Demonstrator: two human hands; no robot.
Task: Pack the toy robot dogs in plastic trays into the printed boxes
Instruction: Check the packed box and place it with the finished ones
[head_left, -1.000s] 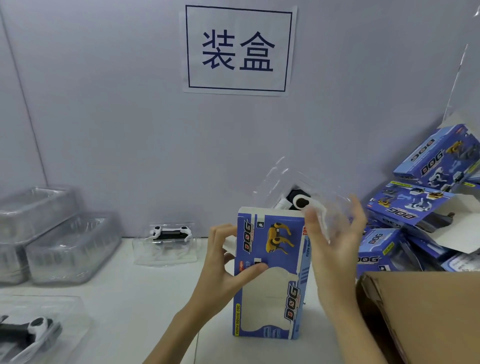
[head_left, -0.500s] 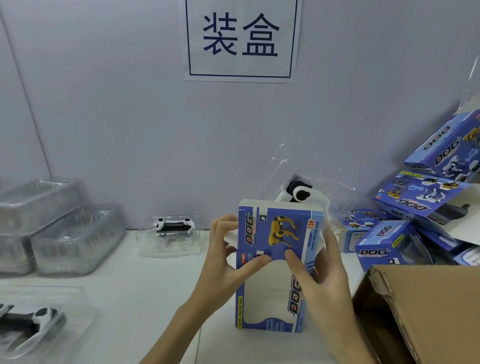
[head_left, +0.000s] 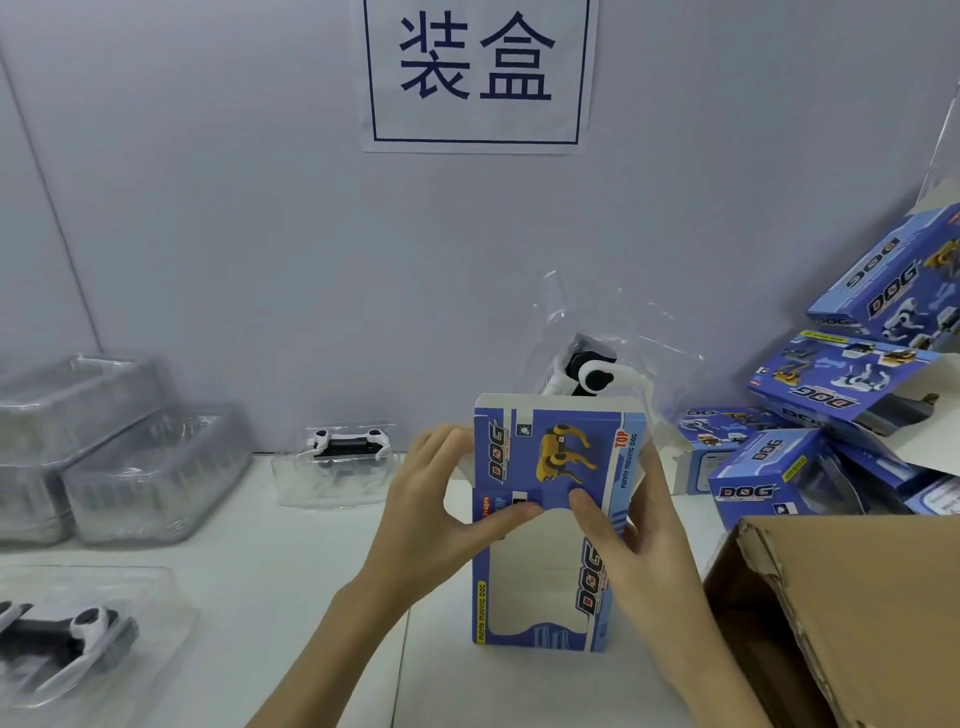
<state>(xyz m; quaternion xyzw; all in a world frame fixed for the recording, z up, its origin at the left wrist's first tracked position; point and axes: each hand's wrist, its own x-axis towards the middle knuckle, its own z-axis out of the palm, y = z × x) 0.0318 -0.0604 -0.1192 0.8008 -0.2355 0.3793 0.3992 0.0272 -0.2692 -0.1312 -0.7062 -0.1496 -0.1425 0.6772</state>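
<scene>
Both thumbs are pressed flat on the front of the printed box (head_left: 550, 525), with the rest of the fingers wrapped round its side edges, so the left hand (head_left: 441, 514) and right hand (head_left: 639, 551) are each curled round it and clamping it upright on the white table (head_left: 311, 597). The box stands on its short end, long axis straight up, open mouth at the top. Sticking out of that mouth, directly above the fingers, is the clear plastic tray (head_left: 618, 338) with the toy robot dog (head_left: 587, 374) in it, only part way in I'd say. So the thing that matters: the tray has to go straight down along the box's long axis, and the right hand looks a bit nearer to the tray's exposed edge. How deep the tray already sits is hidden by the cardboard, and the tray's outline is hard to pick out against the grey wall since it's see-through. Around that: another dog in its tray (head_left: 343, 457) back by the wall, one more (head_left: 67, 634) at the near left, empty tray stacks (head_left: 119, 457) far left, a pile of the same blue boxes (head_left: 831, 415) on the right, and a brown carton (head_left: 857, 613) cut off by the frame edge.
</scene>
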